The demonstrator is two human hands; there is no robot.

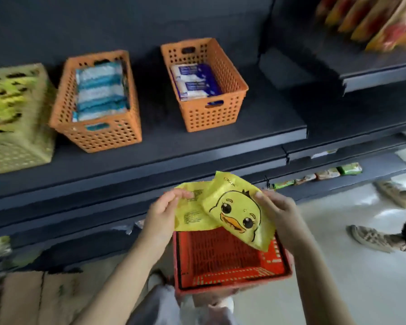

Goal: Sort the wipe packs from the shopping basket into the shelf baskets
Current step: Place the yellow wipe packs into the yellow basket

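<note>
Left hand (pixel 161 213) pinches the top edge of a yellow wipe pack (pixel 192 215) that shows its printed back, thumb in front and fingers curled behind. The right hand (pixel 279 216) grips a second yellow pack, the duck-face pack (pixel 240 218), by its upper right edge. The two packs overlap and touch, both held just above the red shopping basket (pixel 232 283).

Each pack hangs from an edge pinch on what looks like slick film, so either could slip. It would probably fall back into the shopping basket, or onto the floor if the hands have already swung clear.

The bigger risk is mis-sorting. The yellow shelf basket (pixel 17 148), which seems to hold matching yellow packs, sits at the far left of the shelf (pixel 197 146), well apart from the hands. The two orange baskets are nearer: one (pixel 99 137) holds blue-striped packs (pixel 99 90), the other (pixel 211 116) dark blue packs (pixel 195 80). Dropping into the closest basket would mix kinds. The long reach left passes over the first orange basket, where a hurried release could land the packs short.
</note>
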